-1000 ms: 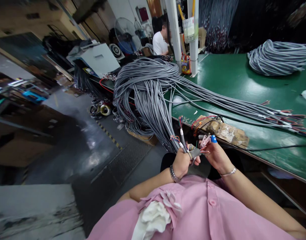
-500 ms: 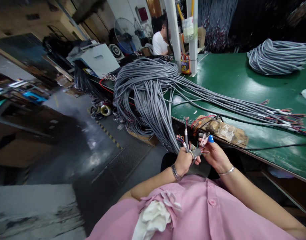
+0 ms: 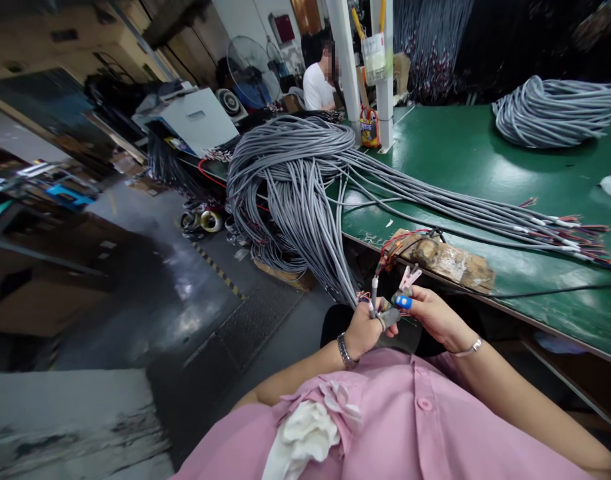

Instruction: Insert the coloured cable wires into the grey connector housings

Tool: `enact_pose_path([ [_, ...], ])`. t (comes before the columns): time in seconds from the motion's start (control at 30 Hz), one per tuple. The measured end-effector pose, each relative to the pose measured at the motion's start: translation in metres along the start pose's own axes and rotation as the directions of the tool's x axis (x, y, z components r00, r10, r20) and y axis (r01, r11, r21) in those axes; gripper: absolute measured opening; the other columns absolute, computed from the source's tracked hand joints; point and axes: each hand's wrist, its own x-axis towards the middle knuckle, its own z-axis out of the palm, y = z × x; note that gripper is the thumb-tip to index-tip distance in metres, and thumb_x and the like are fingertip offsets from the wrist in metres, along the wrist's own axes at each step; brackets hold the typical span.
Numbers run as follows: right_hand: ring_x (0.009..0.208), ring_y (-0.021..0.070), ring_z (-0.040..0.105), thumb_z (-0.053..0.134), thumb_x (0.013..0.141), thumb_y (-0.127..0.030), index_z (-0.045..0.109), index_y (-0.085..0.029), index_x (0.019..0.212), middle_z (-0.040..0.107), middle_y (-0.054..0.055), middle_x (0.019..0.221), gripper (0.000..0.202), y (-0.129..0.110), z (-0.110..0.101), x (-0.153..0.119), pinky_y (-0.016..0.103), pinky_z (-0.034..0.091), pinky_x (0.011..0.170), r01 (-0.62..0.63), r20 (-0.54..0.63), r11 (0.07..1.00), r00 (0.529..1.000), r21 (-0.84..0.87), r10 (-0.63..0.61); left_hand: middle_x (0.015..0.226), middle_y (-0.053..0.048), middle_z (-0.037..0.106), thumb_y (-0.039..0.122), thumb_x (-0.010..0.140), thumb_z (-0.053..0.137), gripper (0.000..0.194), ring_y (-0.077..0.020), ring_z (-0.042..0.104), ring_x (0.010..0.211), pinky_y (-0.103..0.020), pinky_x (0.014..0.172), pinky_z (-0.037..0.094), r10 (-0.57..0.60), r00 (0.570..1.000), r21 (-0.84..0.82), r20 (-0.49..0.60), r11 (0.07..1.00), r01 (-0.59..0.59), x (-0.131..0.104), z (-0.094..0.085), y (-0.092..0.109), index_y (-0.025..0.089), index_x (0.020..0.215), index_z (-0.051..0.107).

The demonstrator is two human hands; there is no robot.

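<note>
My left hand (image 3: 364, 330) is closed around the ends of several grey cables, in front of my body. Thin coloured wires (image 3: 364, 295) fan out of the stripped ends. One grey cable end with a white band (image 3: 374, 285) stands up from this fist. A grey wrap covers a finger of the left hand. Close beside it, my right hand (image 3: 438, 319) pinches a pale pink clip (image 3: 410, 276) that points upward. Blue tape (image 3: 404, 302) is around its thumb. What else lies between the right fingers is hidden.
A thick bundle of grey cables (image 3: 305, 193) hangs over the green table's edge (image 3: 485, 167). A taped wooden block (image 3: 452, 263) with red and black leads lies at the front edge. A cable coil (image 3: 555, 113) sits far right. A person (image 3: 316, 87) sits behind the posts.
My right hand has dropped slightly and turned, its blue-taped thumb moving left and down towards the left hand. The pink clip now points up. The upright cable end has shifted slightly.
</note>
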Motion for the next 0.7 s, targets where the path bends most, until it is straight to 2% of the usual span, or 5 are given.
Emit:
enact_pose_path([
  [0.1, 0.055, 0.0196, 0.064, 0.067, 0.08, -0.035, 0.063, -0.017, 0.079, 0.069, 0.005, 0.064, 0.019, -0.002, 0.009, -0.001, 0.033, 0.049, 0.06, 0.017, 0.058, 0.998, 0.998, -0.066, -0.013, 0.057, -0.005, 0.063, 0.038, 0.076, 0.065, 0.029, -0.012, 0.057, 0.049, -0.023, 0.051, 0.046, -0.019, 0.996, 0.116, 0.089, 0.993, 0.009, 0.002, -0.002, -0.001, 0.012, 0.063, 0.06],
  [0.2, 0.056, 0.0182, 0.064, 0.066, 0.081, -0.037, 0.063, -0.017, 0.081, 0.068, 0.003, 0.065, 0.02, -0.001, 0.008, -0.002, 0.032, 0.048, 0.061, 0.031, 0.045, 0.991, 0.999, -0.128, -0.026, 0.056, -0.005, 0.063, 0.037, 0.075, 0.065, 0.028, -0.0123, 0.057, 0.049, -0.024, 0.051, 0.047, -0.052, 0.989, 0.136, 0.135, 0.99, 0.034, 0.004, -0.005, 0.0, 0.012, 0.063, 0.061],
  [0.43, 0.063, 0.0121, 0.058, 0.073, 0.074, -0.039, 0.06, -0.017, 0.079, 0.064, 0.0, 0.072, 0.025, 0.003, -0.016, -0.004, 0.026, 0.045, 0.062, -0.139, -0.146, 0.976, 0.983, -0.167, 0.115, 0.056, -0.005, 0.063, 0.042, 0.078, 0.064, 0.035, -0.0107, 0.056, 0.049, -0.021, 0.051, 0.044, 0.039, 0.999, -0.024, 0.008, 0.999, -0.038, 0.005, -0.005, -0.002, 0.011, 0.062, 0.062],
  [0.6, 0.055, 0.0149, 0.058, 0.068, 0.078, -0.042, 0.058, -0.018, 0.077, 0.065, 0.002, 0.06, 0.026, 0.003, -0.001, -0.002, 0.027, 0.041, 0.056, -0.032, -0.042, 0.987, 0.999, -0.156, 0.026, 0.057, -0.005, 0.064, 0.043, 0.074, 0.069, 0.034, -0.0121, 0.058, 0.049, -0.023, 0.052, 0.046, -0.007, 0.996, -0.007, 0.085, 1.0, 0.007, 0.004, -0.003, -0.001, 0.012, 0.064, 0.062],
  [0.7, 0.052, 0.0181, 0.06, 0.067, 0.078, -0.043, 0.059, -0.018, 0.082, 0.065, 0.002, 0.058, 0.026, 0.002, 0.006, 0.0, 0.03, 0.043, 0.056, -0.036, 0.003, 0.989, 0.999, -0.143, 0.037, 0.058, -0.006, 0.065, 0.042, 0.073, 0.07, 0.033, -0.0124, 0.058, 0.051, -0.023, 0.053, 0.047, -0.025, 0.991, 0.059, 0.133, 0.998, 0.017, 0.002, -0.004, 0.001, 0.011, 0.062, 0.063],
])
